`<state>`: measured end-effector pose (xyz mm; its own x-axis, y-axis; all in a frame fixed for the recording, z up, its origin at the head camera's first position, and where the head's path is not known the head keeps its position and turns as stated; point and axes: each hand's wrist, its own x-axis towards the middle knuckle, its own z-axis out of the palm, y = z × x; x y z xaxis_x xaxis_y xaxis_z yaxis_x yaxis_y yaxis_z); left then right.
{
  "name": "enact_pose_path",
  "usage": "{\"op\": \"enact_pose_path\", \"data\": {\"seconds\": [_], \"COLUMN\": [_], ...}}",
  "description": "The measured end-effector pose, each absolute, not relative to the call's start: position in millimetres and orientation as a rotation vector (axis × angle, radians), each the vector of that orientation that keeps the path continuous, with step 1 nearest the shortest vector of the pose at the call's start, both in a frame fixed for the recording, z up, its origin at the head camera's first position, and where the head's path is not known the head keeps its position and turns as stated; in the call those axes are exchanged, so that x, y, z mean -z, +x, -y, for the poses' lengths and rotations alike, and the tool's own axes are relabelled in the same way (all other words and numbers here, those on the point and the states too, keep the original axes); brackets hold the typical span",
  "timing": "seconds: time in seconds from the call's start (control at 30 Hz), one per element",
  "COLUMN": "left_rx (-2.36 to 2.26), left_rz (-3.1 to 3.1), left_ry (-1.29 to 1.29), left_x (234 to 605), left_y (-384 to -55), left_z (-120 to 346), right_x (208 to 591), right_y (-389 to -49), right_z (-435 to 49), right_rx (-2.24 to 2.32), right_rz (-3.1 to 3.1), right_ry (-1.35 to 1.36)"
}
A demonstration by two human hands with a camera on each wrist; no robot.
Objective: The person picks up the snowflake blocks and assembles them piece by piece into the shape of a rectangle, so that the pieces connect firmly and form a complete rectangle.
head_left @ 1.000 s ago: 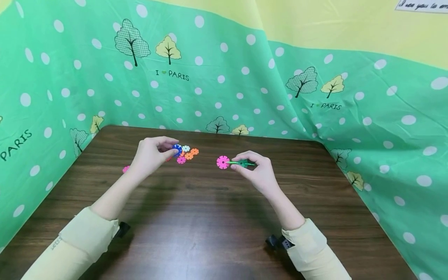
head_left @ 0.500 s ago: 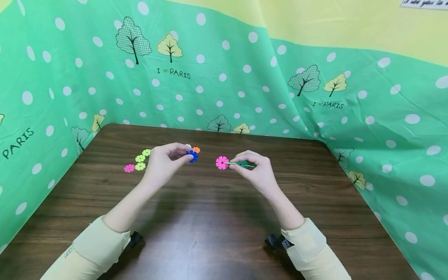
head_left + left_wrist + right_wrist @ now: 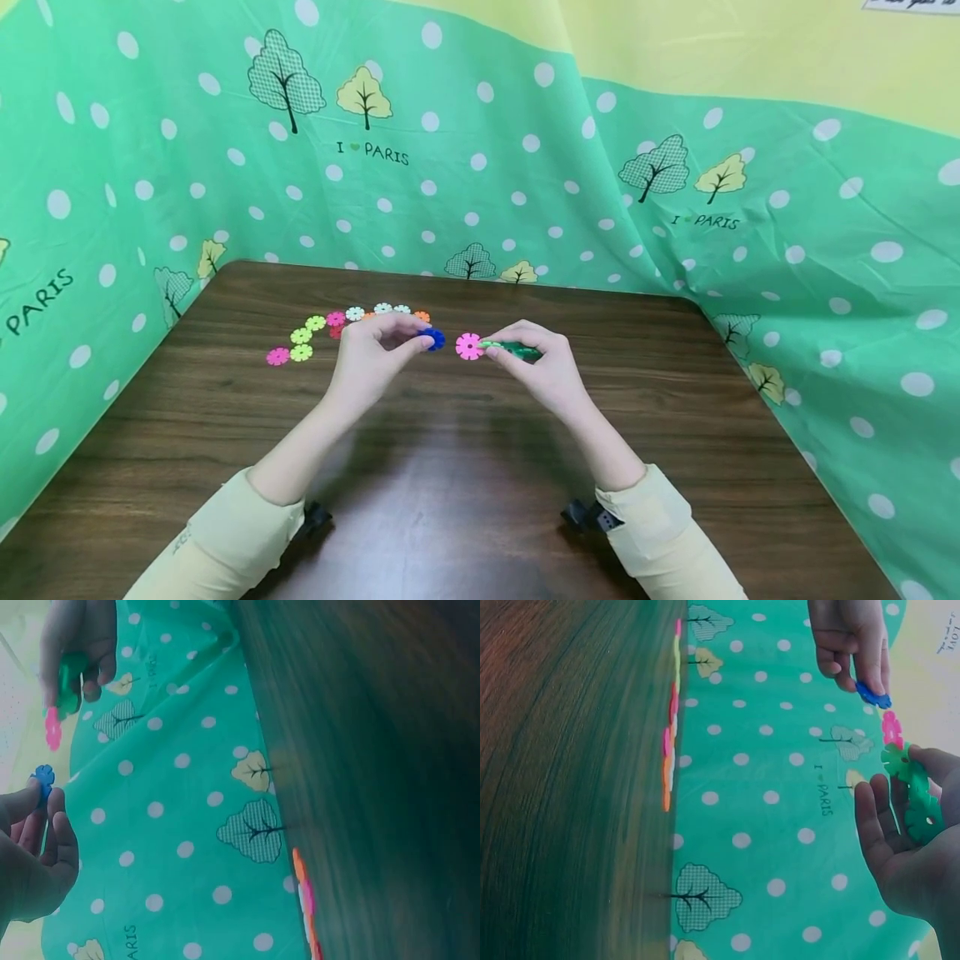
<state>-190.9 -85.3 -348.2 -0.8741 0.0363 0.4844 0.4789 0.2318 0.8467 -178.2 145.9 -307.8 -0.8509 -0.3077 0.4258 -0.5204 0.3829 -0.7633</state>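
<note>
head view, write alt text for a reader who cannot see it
A left hand pinches a blue notched disc, just apart from a pink notched disc ending the green pieces held by the right hand, above a brown wood-grain table. Other multicoloured discs lie towards its far edge, before green polka-dot cloth.

Blue disc (image 3: pixel 434 338), pink disc (image 3: pixel 469 346) and green pieces (image 3: pixel 922 802), your 12 o'clock: plastic by the look, smooth-faced. Flower discs (image 3: pixel 302 336) at your 11: same plastic look, bright, fairly matt. Table (image 3: pixel 420 533) before you: dark wood grain, smooth, semi-gloss, pale sheen on the near part. Backdrop (image 3: pixel 480 192), your 10 round to 2: printed cloth, soft creases, mostly matt. Your sleeves (image 3: pixel 240 525): plain matt cloth, lightly rumpled.
</note>
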Motion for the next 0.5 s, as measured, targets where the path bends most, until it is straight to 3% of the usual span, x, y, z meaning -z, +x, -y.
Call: {"op": "enact_pose_path", "data": {"seconds": [0.5], "left_rx": [1.667], "left_rz": [2.097], "left_ry": [-0.485], "left_x": [352.9], "left_y": [-186.2], "left_z": [70.9], "right_x": [312.0], "right_y": [-178.4], "right_z": [-146.3], "right_rx": [-1.522], "right_rz": [2.407], "right_ry": [0.737]}}
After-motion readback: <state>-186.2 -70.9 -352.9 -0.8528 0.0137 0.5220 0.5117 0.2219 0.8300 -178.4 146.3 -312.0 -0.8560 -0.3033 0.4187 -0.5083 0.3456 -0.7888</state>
